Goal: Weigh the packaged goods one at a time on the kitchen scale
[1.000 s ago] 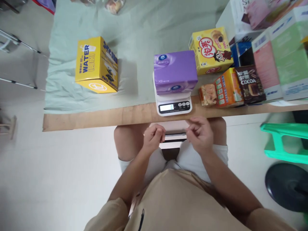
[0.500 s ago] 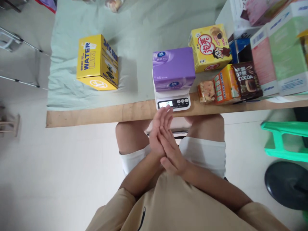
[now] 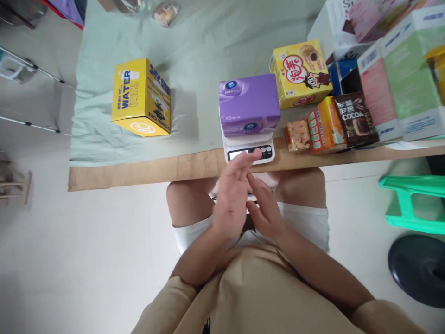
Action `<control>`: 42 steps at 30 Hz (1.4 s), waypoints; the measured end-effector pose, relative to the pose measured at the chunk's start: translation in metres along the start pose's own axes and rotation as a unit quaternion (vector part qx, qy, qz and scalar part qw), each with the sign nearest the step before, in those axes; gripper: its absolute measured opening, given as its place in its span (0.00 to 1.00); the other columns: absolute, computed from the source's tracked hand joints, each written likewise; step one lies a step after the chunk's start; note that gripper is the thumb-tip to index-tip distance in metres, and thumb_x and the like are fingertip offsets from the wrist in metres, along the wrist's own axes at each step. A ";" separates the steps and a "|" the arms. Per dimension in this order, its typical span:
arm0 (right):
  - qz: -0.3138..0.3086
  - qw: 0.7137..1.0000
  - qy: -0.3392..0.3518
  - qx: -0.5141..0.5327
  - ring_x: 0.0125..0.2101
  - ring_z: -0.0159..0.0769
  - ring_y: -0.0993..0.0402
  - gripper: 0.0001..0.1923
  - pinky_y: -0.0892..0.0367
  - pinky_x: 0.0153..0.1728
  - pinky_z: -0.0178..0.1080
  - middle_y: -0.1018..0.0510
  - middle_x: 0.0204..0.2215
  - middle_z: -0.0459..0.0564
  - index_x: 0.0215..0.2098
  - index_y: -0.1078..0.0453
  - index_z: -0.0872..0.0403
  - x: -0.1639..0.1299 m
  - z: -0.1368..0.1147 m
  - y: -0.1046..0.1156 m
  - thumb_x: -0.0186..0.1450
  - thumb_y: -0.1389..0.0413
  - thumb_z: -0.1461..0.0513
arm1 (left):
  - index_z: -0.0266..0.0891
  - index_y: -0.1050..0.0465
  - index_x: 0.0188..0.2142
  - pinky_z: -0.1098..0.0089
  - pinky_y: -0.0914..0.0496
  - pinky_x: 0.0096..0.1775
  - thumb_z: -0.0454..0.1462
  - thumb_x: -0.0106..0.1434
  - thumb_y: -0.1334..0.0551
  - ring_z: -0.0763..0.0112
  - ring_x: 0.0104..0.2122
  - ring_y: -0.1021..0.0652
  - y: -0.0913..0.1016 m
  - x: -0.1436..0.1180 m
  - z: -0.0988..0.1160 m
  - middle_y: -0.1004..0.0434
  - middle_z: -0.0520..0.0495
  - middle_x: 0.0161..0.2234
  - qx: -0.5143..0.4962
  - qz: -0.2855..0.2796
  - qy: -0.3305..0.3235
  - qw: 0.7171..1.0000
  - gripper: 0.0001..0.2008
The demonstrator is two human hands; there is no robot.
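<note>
My left hand [image 3: 232, 199] is raised in front of the table edge with its fingers stretched out, holding nothing. Beside it, my right hand [image 3: 267, 208] has its fingers extended towards the left one and is likewise free of any object. Just beyond the fingertips stands a white kitchen scale [image 3: 267, 157], its display partly covered by my left hand. A purple tissue pack [image 3: 248, 104] rests on the scale's platform.
Left on the green cloth is a yellow box [image 3: 139, 97]. To the right are a yellow snack box [image 3: 299, 74], a small wrapped snack [image 3: 297, 136], an orange box [image 3: 325, 125], a brown cocoa pack [image 3: 356, 118] and larger cartons [image 3: 412, 79]. A green stool [image 3: 405, 204] stands at the right.
My hands were laid together before; now they have come apart, the left turned more palm-up and the right shifted to the right. The scale and tissue pack stay in place.
</note>
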State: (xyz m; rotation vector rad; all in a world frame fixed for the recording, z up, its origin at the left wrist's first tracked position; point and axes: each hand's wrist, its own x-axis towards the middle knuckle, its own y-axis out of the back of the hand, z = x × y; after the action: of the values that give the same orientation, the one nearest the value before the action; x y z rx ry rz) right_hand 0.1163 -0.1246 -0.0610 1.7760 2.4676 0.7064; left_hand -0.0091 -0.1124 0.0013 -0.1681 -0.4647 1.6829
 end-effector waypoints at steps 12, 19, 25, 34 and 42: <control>0.219 0.967 -0.076 0.102 0.41 0.37 0.18 0.17 0.21 0.43 0.42 0.16 0.38 0.48 0.57 0.28 0.46 0.071 -0.001 0.051 0.71 0.43 0.54 | 0.41 0.28 0.24 0.70 0.55 0.14 0.61 0.67 0.44 0.81 0.10 0.44 0.047 0.127 0.028 0.46 0.57 0.13 0.140 0.052 -0.106 0.983 0.29; 0.228 0.969 -0.043 0.086 0.53 0.39 0.23 0.18 0.25 0.56 0.48 0.22 0.52 0.49 0.58 0.28 0.44 0.097 0.012 0.048 0.70 0.43 0.55 | 0.42 0.34 0.26 0.70 0.41 0.27 0.44 0.60 0.26 0.76 0.25 0.33 0.083 0.131 -0.005 0.34 0.54 0.25 0.110 0.115 -0.152 0.975 0.19; 0.212 0.974 -0.022 0.077 0.56 0.42 0.23 0.18 0.25 0.61 0.53 0.24 0.53 0.50 0.58 0.30 0.41 0.105 0.021 0.043 0.71 0.44 0.53 | 0.45 0.35 0.25 0.65 0.39 0.28 0.55 0.72 0.45 0.71 0.19 0.39 0.081 0.124 -0.006 0.46 0.54 0.17 0.085 0.100 -0.087 0.988 0.23; 0.192 0.979 -0.060 0.030 0.62 0.47 0.27 0.21 0.32 0.67 0.60 0.27 0.60 0.51 0.61 0.34 0.39 0.102 0.031 0.046 0.73 0.50 0.46 | 0.49 0.21 0.47 0.60 0.29 0.57 0.65 0.64 0.39 0.59 0.53 0.22 0.083 0.117 -0.028 0.22 0.46 0.50 0.158 0.074 0.000 0.985 0.27; 0.187 0.977 -0.072 0.073 0.65 0.45 0.29 0.24 0.33 0.69 0.56 0.28 0.63 0.50 0.65 0.35 0.42 0.109 0.023 0.041 0.72 0.47 0.50 | 0.49 0.24 0.54 0.54 0.34 0.67 0.63 0.66 0.40 0.54 0.63 0.25 0.079 0.108 -0.028 0.23 0.44 0.58 0.166 0.040 0.040 0.985 0.28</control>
State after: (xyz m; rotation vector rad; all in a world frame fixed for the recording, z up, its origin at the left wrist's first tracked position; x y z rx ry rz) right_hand 0.1210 -0.0077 -0.0405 2.2900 2.1638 0.3945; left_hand -0.0893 -0.0097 -0.0386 -0.0104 -0.1141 1.7992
